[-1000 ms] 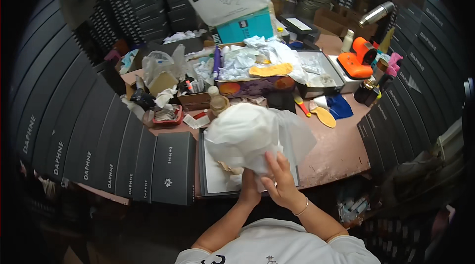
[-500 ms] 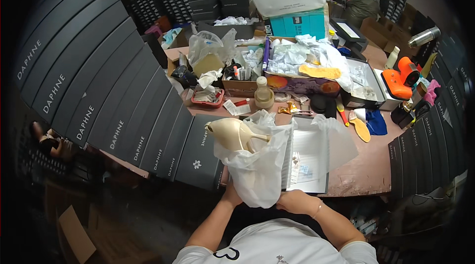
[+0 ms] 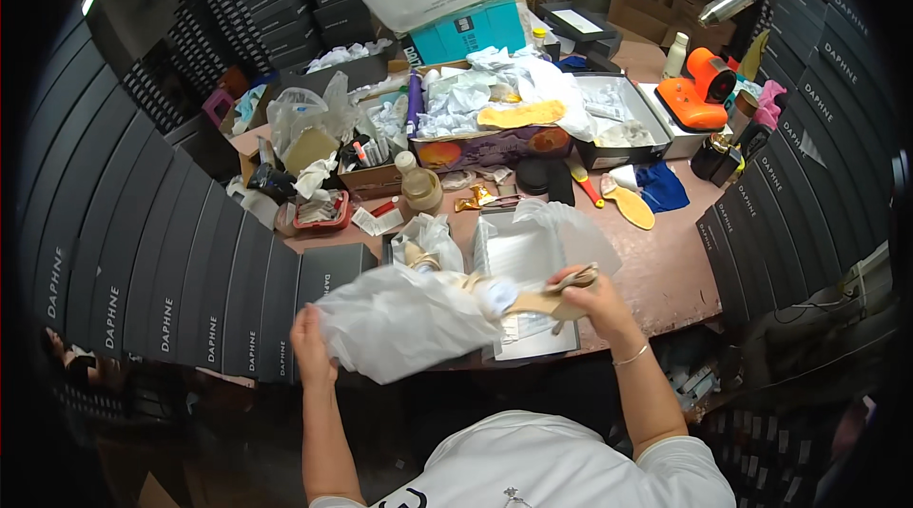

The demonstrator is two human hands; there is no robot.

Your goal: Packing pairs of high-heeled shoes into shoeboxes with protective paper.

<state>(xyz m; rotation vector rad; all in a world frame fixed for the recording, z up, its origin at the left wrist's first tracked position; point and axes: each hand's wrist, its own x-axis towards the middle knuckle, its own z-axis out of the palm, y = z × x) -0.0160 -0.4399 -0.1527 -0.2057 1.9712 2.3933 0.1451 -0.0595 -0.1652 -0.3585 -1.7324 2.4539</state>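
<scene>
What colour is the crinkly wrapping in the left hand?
The wrapping is white; it shows best in the head view.

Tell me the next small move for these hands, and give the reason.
Probably the left hand should ease the crumpled, translucent white tissue paper leftward while the right hand keeps steady: the right grips the beige strappy shoe by its bare end, the left holds the paper's far edge, and the paper seems to overlap the shoe's other end.

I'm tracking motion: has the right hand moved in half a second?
Yes: judged against the red-and-yellow tool, the right hand has moved right and forward.
</scene>
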